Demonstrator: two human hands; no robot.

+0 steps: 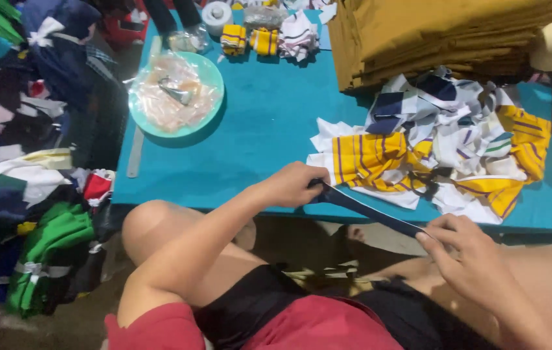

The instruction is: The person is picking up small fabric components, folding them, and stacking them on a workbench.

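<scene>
A narrow dark blue fabric strip [370, 210] is stretched between my two hands at the near edge of the teal table [269, 136]. My left hand [292, 185] pinches its left end above the table edge. My right hand [461, 249] pinches its right end, lower and off the table. Just behind the strip lies a loose pile of yellow striped, white and navy fabric pieces [438, 142].
A teal plate [211, 74] holding clear plastic and a metal clip sits at the table's left, with a ruler [136, 149] along the left edge. Folded mustard cloth [432, 35] is stacked at the back right. Small rolled striped pieces [250, 39] lie at the back. Heaps of clothing [29, 194] cover the floor at left.
</scene>
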